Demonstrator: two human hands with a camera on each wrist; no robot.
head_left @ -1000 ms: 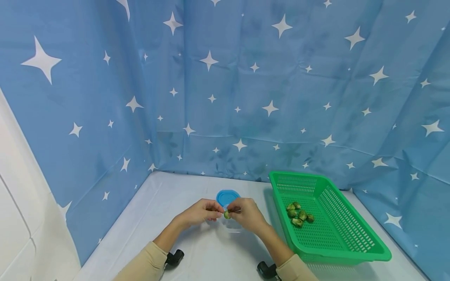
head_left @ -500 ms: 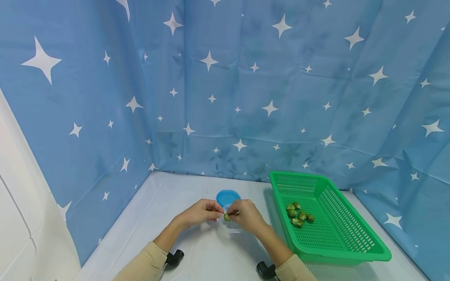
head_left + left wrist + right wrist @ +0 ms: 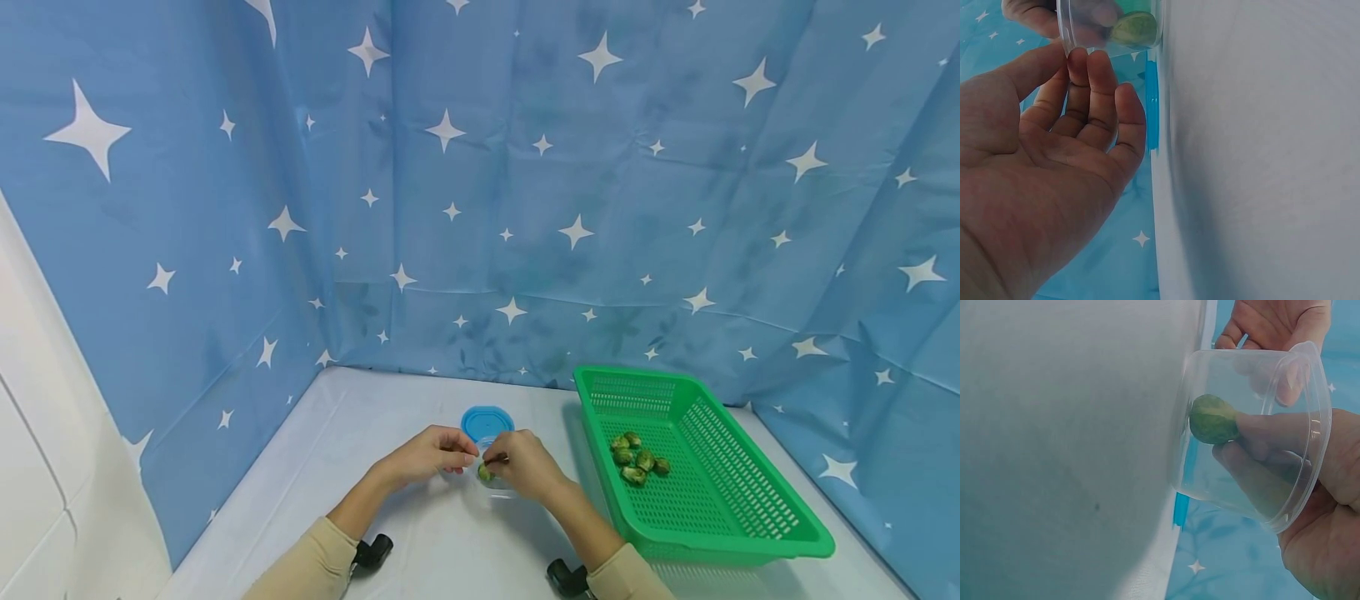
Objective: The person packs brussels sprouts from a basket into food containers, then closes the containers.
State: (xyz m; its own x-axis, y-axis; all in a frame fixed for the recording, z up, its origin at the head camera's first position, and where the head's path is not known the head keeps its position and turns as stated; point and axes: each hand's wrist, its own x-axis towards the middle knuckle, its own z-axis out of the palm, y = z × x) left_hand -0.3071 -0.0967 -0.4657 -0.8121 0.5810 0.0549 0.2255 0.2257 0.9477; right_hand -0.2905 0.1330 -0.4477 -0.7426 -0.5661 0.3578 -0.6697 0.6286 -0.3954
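A clear plastic cup (image 3: pixel 1241 481) stands on the white table. My left hand (image 3: pixel 429 452) pinches its rim between thumb and fingertips, palm turned toward the cup in the left wrist view. My right hand (image 3: pixel 528 467) reaches down inside with thumb and fingers, their tips around a green Brussels sprout (image 3: pixel 1212 419). In the right wrist view the sprout lies close to the cup's bottom. A round blue lid (image 3: pixel 487 421) lies flat just behind the cup.
On the right stands a green perforated basket (image 3: pixel 720 542) holding several Brussels sprouts (image 3: pixel 633 475). A blue curtain (image 3: pixel 480 208) with white stars hangs behind the white table (image 3: pixel 390 400). Black wrist-camera mounts (image 3: pixel 372 550) sit at both wrists.
My right hand has lowered the Brussels sprout from the cup's opening toward its bottom. The left hand stays at the rim, and the basket is unchanged.
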